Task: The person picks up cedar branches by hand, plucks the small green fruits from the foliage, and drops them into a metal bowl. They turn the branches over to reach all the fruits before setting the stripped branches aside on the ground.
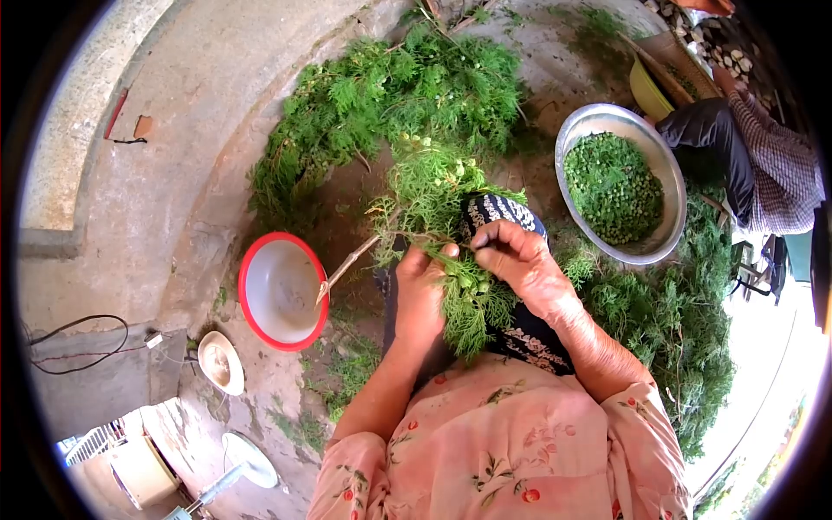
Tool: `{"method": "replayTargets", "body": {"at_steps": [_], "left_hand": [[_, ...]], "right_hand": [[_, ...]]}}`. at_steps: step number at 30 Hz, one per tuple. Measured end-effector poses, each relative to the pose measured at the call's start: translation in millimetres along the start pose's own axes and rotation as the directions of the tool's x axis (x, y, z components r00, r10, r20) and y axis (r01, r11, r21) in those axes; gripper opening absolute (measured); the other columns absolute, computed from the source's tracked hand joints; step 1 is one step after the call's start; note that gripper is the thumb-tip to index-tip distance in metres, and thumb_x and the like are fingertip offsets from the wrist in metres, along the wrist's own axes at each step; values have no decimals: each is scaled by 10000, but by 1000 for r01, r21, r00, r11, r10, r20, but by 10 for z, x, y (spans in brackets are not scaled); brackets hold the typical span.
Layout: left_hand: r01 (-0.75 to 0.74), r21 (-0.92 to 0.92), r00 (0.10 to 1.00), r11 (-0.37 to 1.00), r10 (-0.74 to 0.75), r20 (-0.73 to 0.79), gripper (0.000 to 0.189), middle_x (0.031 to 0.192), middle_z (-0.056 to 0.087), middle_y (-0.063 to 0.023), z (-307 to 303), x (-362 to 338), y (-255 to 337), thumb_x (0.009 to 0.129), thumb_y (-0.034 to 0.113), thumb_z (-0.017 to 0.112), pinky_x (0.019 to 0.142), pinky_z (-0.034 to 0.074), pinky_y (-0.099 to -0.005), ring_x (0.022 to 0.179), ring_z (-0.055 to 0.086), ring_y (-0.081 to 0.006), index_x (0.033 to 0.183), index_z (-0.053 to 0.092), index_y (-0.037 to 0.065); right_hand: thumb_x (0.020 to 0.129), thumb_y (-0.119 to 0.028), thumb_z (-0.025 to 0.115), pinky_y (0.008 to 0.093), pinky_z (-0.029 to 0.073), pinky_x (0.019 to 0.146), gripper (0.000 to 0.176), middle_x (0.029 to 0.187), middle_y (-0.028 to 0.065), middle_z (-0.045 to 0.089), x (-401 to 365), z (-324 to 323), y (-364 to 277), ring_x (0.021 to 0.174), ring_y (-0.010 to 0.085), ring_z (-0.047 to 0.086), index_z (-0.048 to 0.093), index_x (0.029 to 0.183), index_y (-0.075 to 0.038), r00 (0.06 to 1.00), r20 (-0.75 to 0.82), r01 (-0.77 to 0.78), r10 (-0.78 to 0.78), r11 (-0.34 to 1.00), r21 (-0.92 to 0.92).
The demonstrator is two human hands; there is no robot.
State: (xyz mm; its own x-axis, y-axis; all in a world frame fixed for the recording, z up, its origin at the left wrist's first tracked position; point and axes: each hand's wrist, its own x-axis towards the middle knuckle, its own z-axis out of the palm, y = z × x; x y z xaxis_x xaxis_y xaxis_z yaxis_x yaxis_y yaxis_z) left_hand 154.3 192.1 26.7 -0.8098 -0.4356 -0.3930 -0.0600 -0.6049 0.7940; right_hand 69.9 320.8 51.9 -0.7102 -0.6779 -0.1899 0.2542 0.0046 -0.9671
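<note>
A leafy conifer branch with a bare woody stem and small pale green cones lies across my lap. My left hand is closed round it, thumb and fingertips near the middle of the branch; the stem sticks out to the left. Just right of that, my right hand has thumb and forefinger brought together in a pinch by the foliage. What sits between those fingertips is too small to make out. Green sprigs hang below both hands, over dark patterned cloth on my knee.
A red-rimmed white basin stands at left. At right, a metal basin holds many small green cones. Cut branches are heaped ahead, with more greenery at right. Another person sits at far right. A fan stands lower left.
</note>
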Motion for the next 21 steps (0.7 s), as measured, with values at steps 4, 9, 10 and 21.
{"method": "replayTargets", "body": {"at_steps": [4,9,10,21], "left_hand": [[-103,78,995,992,103,0,96,847,581,-21,4,9,-70,856,20,532,645,417,-221,732,508,-76,950,552,16],[-242,206,968,948,223,113,172,923,593,-35,-40,34,-104,848,9,521,720,452,-231,823,550,-98,1018,546,10],[-271,231,959,934,243,145,192,939,593,-32,-61,44,-105,839,8,537,730,459,-231,840,557,-104,1030,557,16],[-172,204,984,964,160,72,108,868,598,-14,-117,85,-140,858,7,522,653,445,-223,748,536,-74,945,581,33]], "right_hand": [[756,36,636,233,456,732,223,848,1,574,-9,41,-24,801,83,524,556,951,-36,996,91,10,-19,996,92],[670,-83,744,262,436,679,325,821,25,565,-35,130,-63,759,133,524,623,971,-63,975,95,223,-202,900,-373],[669,-90,743,267,436,682,310,823,35,567,-37,135,-38,759,147,528,628,956,-61,969,91,247,-230,884,-396],[707,-71,708,320,448,668,265,819,98,560,-121,148,-18,752,231,547,553,913,-7,948,115,311,-296,799,-514]]}}
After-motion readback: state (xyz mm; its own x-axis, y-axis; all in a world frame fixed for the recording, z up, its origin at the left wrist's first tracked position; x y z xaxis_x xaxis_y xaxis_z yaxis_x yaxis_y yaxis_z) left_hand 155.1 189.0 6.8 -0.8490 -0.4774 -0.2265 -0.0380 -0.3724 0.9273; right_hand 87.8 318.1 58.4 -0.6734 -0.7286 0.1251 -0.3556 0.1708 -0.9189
